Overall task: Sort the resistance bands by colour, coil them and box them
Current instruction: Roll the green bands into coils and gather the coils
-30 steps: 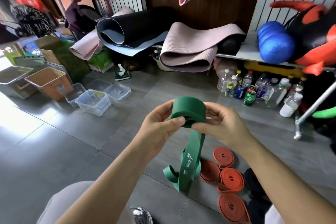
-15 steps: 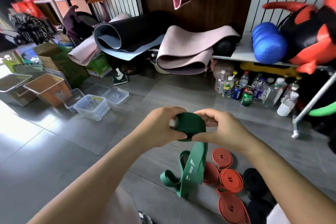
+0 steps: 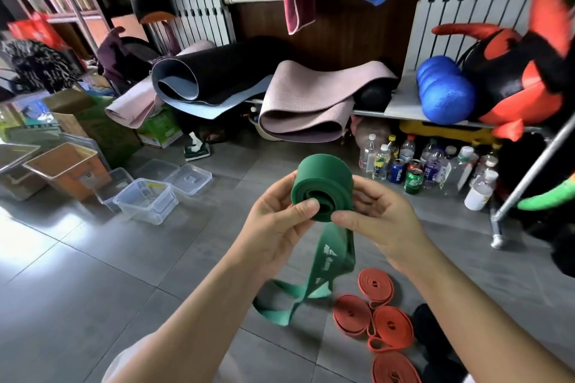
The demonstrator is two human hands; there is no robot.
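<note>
1. Two hands hold a green resistance band (image 3: pixel 325 183) in the air at mid-frame, most of it rolled into a thick coil.
2. The left hand (image 3: pixel 273 227) grips the coil from 9 o'clock, thumb on its open face. The right hand (image 3: pixel 382 218) grips from 3 o'clock, thumb at the lower edge.
3. Its loose tail (image 3: pixel 323 264) hangs toward 6 o'clock.
4. Coiled red bands (image 3: pixel 376 317) lie on the floor at 5 o'clock of the coil, and clear plastic boxes (image 3: pixel 146 199) sit at 9 o'clock.
</note>
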